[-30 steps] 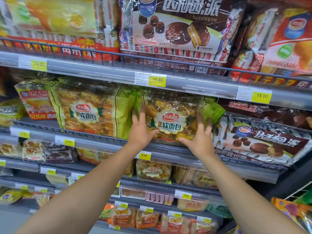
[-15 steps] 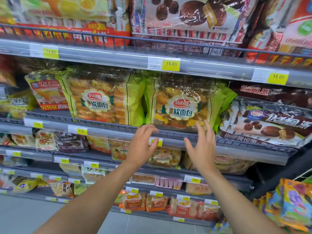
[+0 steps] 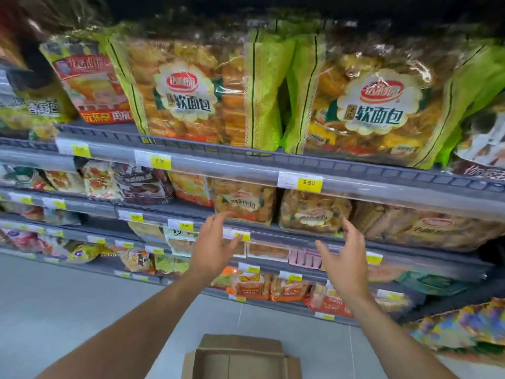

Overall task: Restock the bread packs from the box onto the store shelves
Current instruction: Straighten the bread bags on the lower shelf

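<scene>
Both hands pulled back and down from green bread pack [image 3: 377, 105], now in air before lower shelves. Pack upright on shelf [image 3: 246, 162], just beside twin pack [image 3: 185, 88] on its left. Left hand [image 3: 216, 247]: fingers spread, relaxed, holding nothing. Right hand [image 3: 345, 258]: fingers loosely curved, holding nothing. Open cardboard box [image 3: 240, 356] on floor below, between forearms. Yellow price tag [image 3: 308, 183] on shelf edge under pack.
</scene>
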The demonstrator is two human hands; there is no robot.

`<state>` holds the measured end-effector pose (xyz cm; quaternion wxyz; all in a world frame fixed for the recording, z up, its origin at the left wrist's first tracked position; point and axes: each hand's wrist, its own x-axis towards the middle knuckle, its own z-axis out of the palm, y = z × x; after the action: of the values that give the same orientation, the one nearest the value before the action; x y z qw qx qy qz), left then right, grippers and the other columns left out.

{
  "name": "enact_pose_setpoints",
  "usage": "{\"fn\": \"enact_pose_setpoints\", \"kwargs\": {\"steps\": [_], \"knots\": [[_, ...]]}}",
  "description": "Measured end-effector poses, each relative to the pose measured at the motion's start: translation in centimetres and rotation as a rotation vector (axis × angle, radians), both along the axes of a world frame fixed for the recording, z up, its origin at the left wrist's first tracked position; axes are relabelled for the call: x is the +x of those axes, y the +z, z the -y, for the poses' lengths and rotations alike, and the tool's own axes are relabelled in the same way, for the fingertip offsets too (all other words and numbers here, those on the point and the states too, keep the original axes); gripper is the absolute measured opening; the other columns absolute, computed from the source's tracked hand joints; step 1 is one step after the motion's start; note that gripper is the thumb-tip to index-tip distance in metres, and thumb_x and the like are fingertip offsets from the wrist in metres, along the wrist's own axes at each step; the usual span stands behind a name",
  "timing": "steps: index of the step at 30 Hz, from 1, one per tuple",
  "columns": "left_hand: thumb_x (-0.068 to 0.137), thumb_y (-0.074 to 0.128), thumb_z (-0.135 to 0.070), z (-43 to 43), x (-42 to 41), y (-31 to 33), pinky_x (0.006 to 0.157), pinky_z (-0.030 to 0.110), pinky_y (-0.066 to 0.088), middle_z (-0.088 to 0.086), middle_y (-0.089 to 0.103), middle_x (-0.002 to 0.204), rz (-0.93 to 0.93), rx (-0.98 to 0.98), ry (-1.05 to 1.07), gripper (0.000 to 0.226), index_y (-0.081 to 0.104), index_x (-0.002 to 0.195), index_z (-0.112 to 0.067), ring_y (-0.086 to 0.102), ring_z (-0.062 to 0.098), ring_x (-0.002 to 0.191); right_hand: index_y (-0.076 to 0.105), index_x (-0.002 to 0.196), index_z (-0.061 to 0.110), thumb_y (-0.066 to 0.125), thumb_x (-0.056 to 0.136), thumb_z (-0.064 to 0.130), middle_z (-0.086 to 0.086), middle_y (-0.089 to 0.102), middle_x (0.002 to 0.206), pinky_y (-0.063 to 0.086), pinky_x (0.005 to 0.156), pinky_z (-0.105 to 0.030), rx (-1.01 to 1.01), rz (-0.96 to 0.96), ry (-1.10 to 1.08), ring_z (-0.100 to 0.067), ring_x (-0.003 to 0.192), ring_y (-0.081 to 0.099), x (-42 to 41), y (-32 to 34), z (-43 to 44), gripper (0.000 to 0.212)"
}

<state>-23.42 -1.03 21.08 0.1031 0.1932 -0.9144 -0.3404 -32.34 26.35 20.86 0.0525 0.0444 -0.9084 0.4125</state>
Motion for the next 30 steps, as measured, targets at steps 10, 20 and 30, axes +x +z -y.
{"fn": "enact_pose_setpoints", "kwargs": {"steps": [10,20,30], "knots": [[0.085,0.070,-0.057,4.7,-6.6,-10.8,0.124,0.042,0.024,-0.001,0.004,0.170,-0.080,0.034,0.151,0.110,0.000,0.162,-0.019,0.009,0.020,0.156,0.005,0.159,0.028,0.082,0.073,0.052,0.002,0.006,0.166,0.033,0.114,-0.043,0.000,-0.124,-0.182,-0.021,0.152,0.011,-5.3,-9.7,2.3,0.118],[0.067,0.079,-0.064,7.4,-11.2,-13.0,0.109,0.047,0.045,-0.002,0.032,0.159,-0.320,0.070,0.194,0.123,0.004,0.160,-0.032,0.040,0.022,0.142,-0.008,0.156,0.039,0.082,0.060,0.066,0.007,0.014,0.162,0.052,0.094,-0.047,0.061,-0.244,-0.201,-0.026,0.144,0.032,-9.3,-12.1,3.0,0.135],[0.063,0.084,-0.065,6.5,-13.9,-12.4,0.090,0.050,0.057,0.006,0.055,0.137,-0.286,0.022,0.244,0.109,0.024,0.147,-0.031,0.062,0.032,0.117,-0.002,0.156,0.034,0.086,0.059,0.059,-0.016,0.037,0.147,0.051,0.092,-0.059,0.082,-0.272,-0.309,-0.043,0.130,0.045,-11.4,-12.4,4.7,0.133]]}}
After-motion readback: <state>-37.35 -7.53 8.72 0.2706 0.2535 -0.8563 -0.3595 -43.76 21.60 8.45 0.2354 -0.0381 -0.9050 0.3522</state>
